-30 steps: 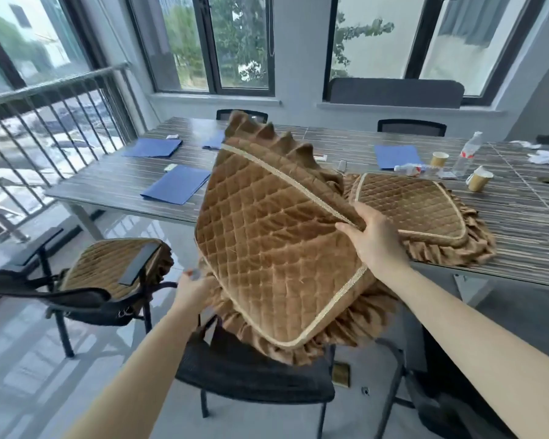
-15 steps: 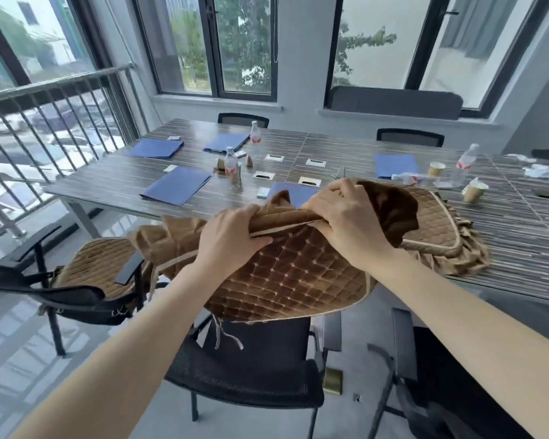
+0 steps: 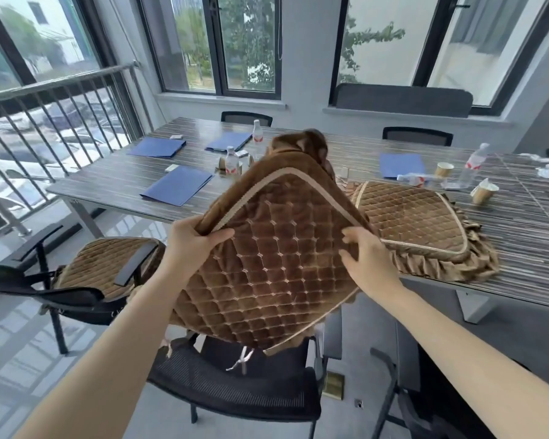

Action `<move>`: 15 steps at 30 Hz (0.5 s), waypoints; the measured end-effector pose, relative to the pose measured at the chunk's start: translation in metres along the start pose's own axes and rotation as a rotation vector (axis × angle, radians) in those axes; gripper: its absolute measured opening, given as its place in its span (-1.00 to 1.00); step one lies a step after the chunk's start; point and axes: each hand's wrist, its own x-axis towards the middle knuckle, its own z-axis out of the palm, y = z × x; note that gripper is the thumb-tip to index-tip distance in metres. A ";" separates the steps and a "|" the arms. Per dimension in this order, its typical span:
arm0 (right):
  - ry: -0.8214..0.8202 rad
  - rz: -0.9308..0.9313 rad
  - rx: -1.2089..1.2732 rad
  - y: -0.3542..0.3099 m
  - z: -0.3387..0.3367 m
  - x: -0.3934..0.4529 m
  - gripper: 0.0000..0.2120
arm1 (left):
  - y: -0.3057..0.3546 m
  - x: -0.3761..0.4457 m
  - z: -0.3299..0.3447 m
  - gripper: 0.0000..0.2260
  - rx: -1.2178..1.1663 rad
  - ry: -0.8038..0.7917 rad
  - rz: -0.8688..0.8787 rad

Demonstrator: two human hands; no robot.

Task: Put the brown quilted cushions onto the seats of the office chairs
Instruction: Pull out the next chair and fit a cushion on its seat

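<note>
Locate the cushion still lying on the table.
Right of centre in the head view, the spare cushion lies on the table's near edge, beside the right hand.

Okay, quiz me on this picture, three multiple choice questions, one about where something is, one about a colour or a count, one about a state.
1. Where is the spare cushion?
A. On the table
B. On the floor
C. On the windowsill

2. What colour are the folders?
A. Red
B. Blue
C. Green

3. What state is the chair below the held cushion in?
A. Cushioned
B. Bare
C. Overturned

Answers: 1 A, it lies flat on the table. 2 B, all are blue. 3 B, its black mesh seat shows, while the left hand and right hand hold the cushion above it.
</note>
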 end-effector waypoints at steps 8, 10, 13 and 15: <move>-0.196 0.697 0.394 0.076 0.014 0.010 -0.68 | -0.009 0.009 -0.029 -0.85 -0.407 0.071 -0.187; -0.214 0.857 0.542 0.088 0.018 0.018 -0.58 | -0.015 0.013 -0.032 -0.78 -0.496 0.078 -0.229; -0.222 0.945 0.709 0.095 0.020 0.033 -0.40 | -0.026 0.016 -0.037 -0.64 -0.576 0.060 -0.246; -0.224 0.904 0.813 0.090 0.021 0.044 -0.24 | -0.035 0.021 -0.038 -0.65 -0.611 0.075 -0.260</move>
